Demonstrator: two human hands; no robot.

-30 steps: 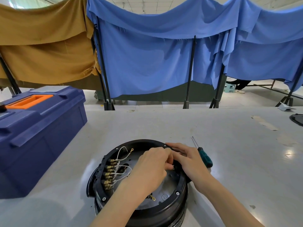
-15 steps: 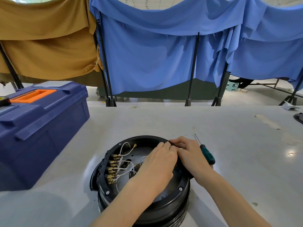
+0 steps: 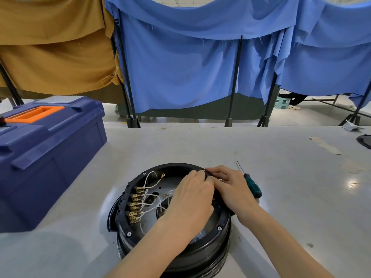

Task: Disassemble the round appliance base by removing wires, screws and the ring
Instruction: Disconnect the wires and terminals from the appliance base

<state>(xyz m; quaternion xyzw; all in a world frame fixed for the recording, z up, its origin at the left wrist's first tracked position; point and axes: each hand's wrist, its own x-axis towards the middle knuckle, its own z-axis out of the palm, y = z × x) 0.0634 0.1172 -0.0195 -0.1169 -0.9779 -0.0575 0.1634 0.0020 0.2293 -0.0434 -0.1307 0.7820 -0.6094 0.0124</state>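
Note:
The round black appliance base (image 3: pixel 200 255) sits upside down on the table, close in front of me. A black ring (image 3: pixel 174 167) runs around its top, held by hex screws (image 3: pixel 129 234). White wires (image 3: pixel 149 175) loop from a row of brass terminals (image 3: pixel 136 203) on its left side. My left hand (image 3: pixel 192 199) reaches across the inside, its curled fingertips meeting my right hand (image 3: pixel 232 187) at the ring's far right edge. Both hands pinch the black rim there; the exact hold is hidden. A green-handled screwdriver (image 3: pixel 253 186) lies just right of my right hand.
A large blue toolbox (image 3: pixel 50 149) with an orange handle stands on the left of the grey table (image 3: pixel 281 157). A dark object (image 3: pixel 364 140) lies at the far right edge. Blue and tan cloths hang on stands behind the table.
Both hands moved from the middle of the base outward to the far right part of the ring. The screwdriver has stayed in place.

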